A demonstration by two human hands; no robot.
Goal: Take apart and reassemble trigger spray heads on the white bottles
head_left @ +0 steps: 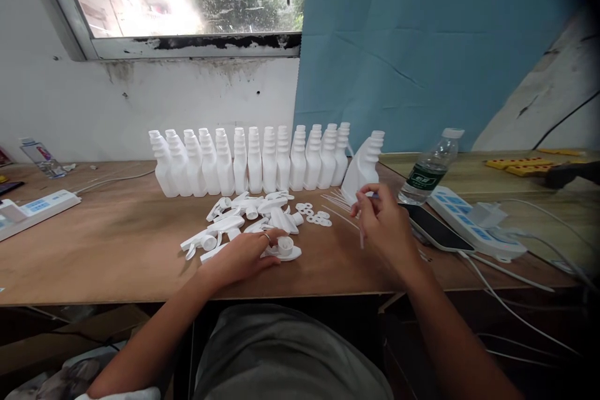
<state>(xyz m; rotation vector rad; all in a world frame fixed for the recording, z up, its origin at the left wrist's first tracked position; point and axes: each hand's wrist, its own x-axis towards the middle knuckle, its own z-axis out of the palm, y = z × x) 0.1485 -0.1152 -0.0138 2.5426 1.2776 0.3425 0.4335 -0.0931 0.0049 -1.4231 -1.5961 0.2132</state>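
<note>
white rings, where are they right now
In the head view, the white rings lie just right of centre on the table, between the spray heads and the thin tubes.

Spray bottles (269,165): smooth plastic, low sheen. Spray heads (227,224): smooth plastic. Tabletop (117,256): wood-like, matt. Water bottle (424,176): clear, glossy plastic. Hanging sheet (398,44): matt, creased; cloth or paper undetermined. Window frame (117,48): metallic, rough, flaking.
</note>
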